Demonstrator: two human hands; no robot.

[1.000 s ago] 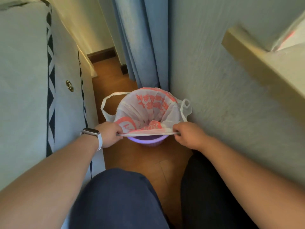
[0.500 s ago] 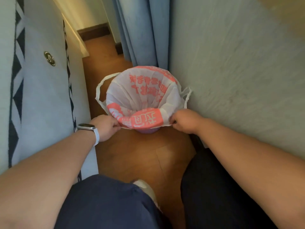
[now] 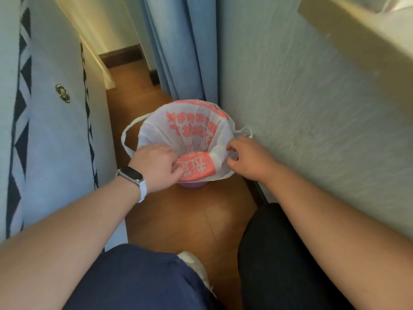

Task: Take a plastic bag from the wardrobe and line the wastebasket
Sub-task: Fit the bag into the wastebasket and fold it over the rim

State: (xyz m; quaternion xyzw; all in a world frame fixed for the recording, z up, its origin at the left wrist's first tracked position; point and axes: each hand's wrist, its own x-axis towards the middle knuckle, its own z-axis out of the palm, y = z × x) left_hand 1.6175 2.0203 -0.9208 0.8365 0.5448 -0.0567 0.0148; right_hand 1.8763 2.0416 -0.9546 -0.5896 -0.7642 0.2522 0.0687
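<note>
Wood floor point(image 3: 178, 220), narrow gap between a white upholstered panel point(image 3: 55, 142) and a pale wall point(image 3: 312, 108); blue curtain point(image 3: 183, 52) behind. Plastic bag point(image 3: 190, 128), white with red print, sits open in the purple wastebasket point(image 3: 192, 184), mouth folded over the rim; only a sliver of basket shows below the near fold. Left hand point(image 3: 156, 166) pinches the near-left rim fold, fingers clenched on it. Right hand point(image 3: 248, 157) grasps the near-right rim. One bag handle loops out just past each grip. Smartwatch point(image 3: 131, 177) on the left wrist.
</note>
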